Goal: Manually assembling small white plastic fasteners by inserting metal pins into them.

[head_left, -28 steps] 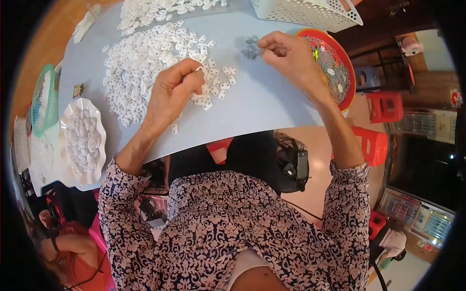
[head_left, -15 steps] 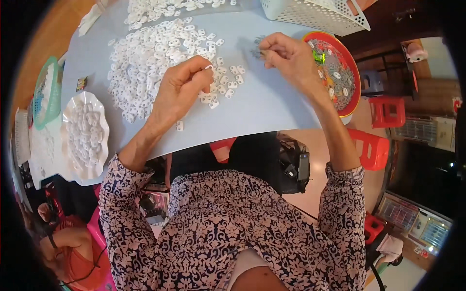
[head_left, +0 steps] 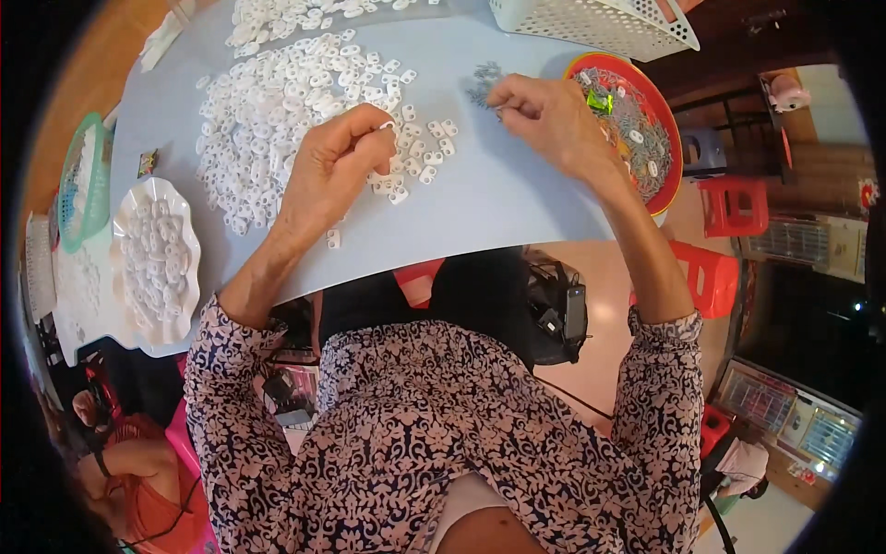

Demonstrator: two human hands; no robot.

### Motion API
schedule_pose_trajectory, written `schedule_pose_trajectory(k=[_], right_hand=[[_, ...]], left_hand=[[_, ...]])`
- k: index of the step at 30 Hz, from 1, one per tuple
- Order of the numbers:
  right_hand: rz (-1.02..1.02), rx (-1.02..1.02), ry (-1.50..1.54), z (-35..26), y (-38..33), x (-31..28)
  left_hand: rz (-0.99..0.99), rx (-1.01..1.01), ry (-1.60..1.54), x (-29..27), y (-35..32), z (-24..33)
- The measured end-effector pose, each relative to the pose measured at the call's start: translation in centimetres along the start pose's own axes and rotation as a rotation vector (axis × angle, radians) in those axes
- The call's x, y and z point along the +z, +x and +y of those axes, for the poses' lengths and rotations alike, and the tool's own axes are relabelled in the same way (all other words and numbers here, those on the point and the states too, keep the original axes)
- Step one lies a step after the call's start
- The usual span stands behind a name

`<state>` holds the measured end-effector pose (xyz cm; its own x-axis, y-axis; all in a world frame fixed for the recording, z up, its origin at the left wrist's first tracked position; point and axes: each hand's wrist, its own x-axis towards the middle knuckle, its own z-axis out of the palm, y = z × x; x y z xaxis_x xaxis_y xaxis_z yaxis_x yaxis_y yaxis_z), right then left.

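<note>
My left hand [head_left: 337,171] is closed in a pinch over the near right side of a heap of small white plastic pieces [head_left: 268,129], flat ovals with two holes each. The edge of one white plastic piece [head_left: 387,126] shows between thumb and forefinger. Farther right, my right hand [head_left: 558,125] is closed too, thumb against the fingers. Its fingertips are just beside a small pile of thin grey metal pins [head_left: 483,83]; whatever they pinch is too small to name. Right of that hand stands a red bowl [head_left: 675,138] of similar grey pins, with a few white pieces on top.
A white scalloped dish [head_left: 191,300] of white pieces stands at the left, near a green basket [head_left: 97,194]. A perforated pale basket [head_left: 591,32] sits at the far right of the blue-grey table [head_left: 443,226]. Red stools [head_left: 706,282] stand to the right. Another person [head_left: 148,471] sits lower left.
The whole view has shifted slightly. My right hand has turned a little, its fingers more bent over beside the pins. The left hand keeps its pinch, with more of the white piece showing.
</note>
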<state>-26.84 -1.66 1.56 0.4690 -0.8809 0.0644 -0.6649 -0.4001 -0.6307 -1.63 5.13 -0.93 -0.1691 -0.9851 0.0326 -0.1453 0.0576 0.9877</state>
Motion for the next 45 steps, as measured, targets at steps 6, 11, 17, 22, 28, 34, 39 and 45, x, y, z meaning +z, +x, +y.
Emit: schedule_pose_trajectory(k=[6, 11, 17, 22, 28, 34, 39, 45], right_hand=[[0.068, -0.086, -0.016, 0.3, -0.2, 0.7], [0.027, -0.045, -0.099, -0.4, -0.2, 0.6], [0.123, -0.246, -0.198, 1.2, -0.1, 1.1], [0.081, -0.110, -0.208, 0.2, 0.1, 0.7], [0.058, -0.031, 0.260, 0.5, 0.3, 1.1], [-0.052, -0.010, 0.682, -1.1, 0.3, 3.3], [0.028, -0.080, 0.895, -2.4, 0.9, 5.3], [0.043, -0.055, 1.014, -3.6, 1.4, 6.2]], left_hand=[[-0.009, 0.013, -0.016, 0.0, 0.0, 0.0], [-0.007, 0.014, -0.026, 0.0, 0.0, -0.2], [-0.020, 0.018, -0.020, 0.2, 0.0, 0.2], [-0.013, 0.024, -0.011, 0.1, -0.1, -0.1], [-0.005, 0.016, -0.019, 0.2, -0.2, 0.2], [0.005, 0.009, -0.028, 0.1, -0.2, 0.4], [-0.003, 0.016, -0.045, 0.0, 0.1, -0.1], [-0.003, 0.022, -0.080, -0.1, 0.1, 0.0]])
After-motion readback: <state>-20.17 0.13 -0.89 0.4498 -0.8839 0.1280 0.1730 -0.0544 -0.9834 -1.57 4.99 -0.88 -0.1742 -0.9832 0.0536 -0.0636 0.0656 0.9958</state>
